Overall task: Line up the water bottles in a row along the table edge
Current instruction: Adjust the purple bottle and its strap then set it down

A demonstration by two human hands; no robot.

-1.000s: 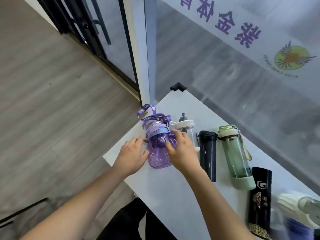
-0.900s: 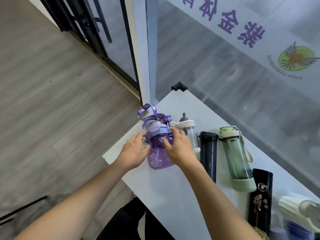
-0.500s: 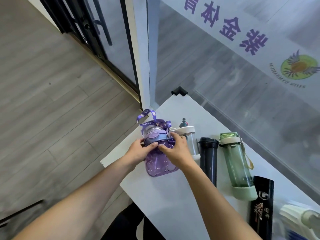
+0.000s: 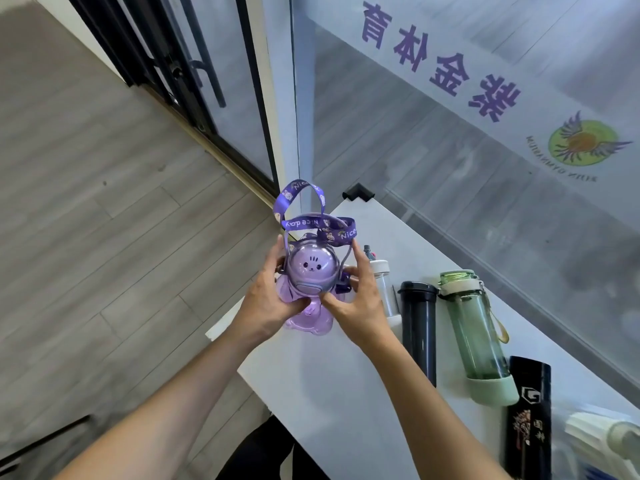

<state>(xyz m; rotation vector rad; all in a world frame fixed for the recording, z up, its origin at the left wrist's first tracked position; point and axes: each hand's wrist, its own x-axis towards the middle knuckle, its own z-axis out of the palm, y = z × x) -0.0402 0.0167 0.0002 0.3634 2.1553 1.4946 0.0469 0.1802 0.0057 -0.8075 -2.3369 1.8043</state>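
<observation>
A purple bottle with a bunny-face dome lid and a purple strap is held tilted upright above the left end of the white table. My left hand grips its left side and my right hand its right side. Lying in a row to the right are a clear bottle with a white cap, a dark navy bottle, a green bottle and a black bottle with gold print. A white bottle shows at the right edge, partly cut off.
A glass wall with purple lettering runs along the table's far side. A black corner guard caps the table's far corner. Grey wood floor lies beyond the table's left edge.
Both hands have lifted the purple bottle from lying flat on the table and tipped it up, so its dome lid now faces me. The other bottles have not moved.
</observation>
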